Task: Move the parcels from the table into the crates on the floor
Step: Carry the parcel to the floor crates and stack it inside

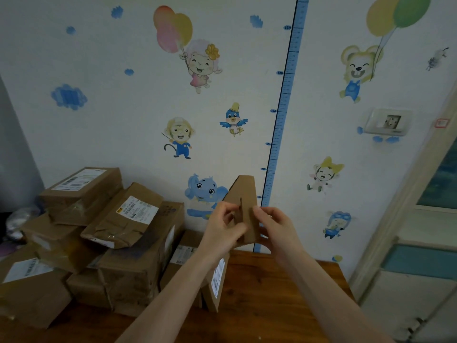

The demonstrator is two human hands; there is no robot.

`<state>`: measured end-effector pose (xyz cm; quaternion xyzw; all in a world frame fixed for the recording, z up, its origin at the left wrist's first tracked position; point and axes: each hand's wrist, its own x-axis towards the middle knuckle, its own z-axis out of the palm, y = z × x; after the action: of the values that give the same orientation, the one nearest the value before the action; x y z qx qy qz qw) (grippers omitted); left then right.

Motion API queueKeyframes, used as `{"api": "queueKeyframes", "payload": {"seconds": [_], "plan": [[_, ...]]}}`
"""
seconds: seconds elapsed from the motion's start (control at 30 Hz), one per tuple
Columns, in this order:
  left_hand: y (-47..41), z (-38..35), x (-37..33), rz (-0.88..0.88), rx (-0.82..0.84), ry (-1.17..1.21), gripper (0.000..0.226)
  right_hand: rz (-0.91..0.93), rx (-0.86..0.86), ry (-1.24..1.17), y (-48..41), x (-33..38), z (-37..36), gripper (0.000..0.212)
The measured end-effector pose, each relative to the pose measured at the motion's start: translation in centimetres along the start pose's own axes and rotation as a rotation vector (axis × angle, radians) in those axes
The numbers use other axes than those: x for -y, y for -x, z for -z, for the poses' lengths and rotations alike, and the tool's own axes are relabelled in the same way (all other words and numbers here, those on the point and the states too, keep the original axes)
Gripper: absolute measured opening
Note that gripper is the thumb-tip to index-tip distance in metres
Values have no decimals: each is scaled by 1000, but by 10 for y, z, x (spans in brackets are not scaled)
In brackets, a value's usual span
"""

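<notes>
Parcel labels (137,209) blurred, unreadable

parcel stack (103,233) crowding table's left, bare wooden tabletop (272,293) free at right

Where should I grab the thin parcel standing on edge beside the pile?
Once the small carton is down, take the thin parcel by its top edge from above, pinching its two broad faces. It stands on a narrow edge on the table with the pile tight on its left, so probably only the top and labelled right face are free.
</notes>
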<state>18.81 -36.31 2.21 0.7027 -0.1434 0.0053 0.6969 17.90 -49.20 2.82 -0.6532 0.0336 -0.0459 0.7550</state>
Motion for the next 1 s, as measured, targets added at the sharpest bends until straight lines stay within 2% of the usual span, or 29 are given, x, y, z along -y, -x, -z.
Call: {"api": "queueKeyframes", "payload": {"seconds": [0.13, 0.2, 0.27, 0.4, 0.53, 0.6, 0.73, 0.83, 0.93, 1.0], "plan": [[3, -1, -1, -35, 44, -15, 44, 8, 22, 5, 0, 1, 6, 35], [5, -1, -1, -83, 66, -48, 45, -4, 62, -3, 1, 2, 7, 33], [3, -2, 2, -79, 44, -51, 37, -14, 83, -24, 2, 3, 8, 28], [4, -4, 6, -72, 12, -50, 28, -24, 39, -14, 2, 2, 7, 21], [6, -4, 5, -90, 93, -83, 47, 40, 44, -9, 2, -1, 10, 36], [5, -1, 11, -86, 116, -138, 50, 31, 60, -16, 3, 1, 9, 35], [6, -1, 11, -45, 26, -33, 31, -13, 31, -76, 2, 1, 10, 18], [5, -1, 7, -8, -88, 82, 16, -2, 10, -45, 2, -1, 9, 21], [7, -2, 6, -57, -12, 29, 39, -26, 2, -96, 2, -1, 9, 26], [9, -3, 6, -99, 49, -67, 46, -39, -7, -88, 1, 0, 9, 28]]}}
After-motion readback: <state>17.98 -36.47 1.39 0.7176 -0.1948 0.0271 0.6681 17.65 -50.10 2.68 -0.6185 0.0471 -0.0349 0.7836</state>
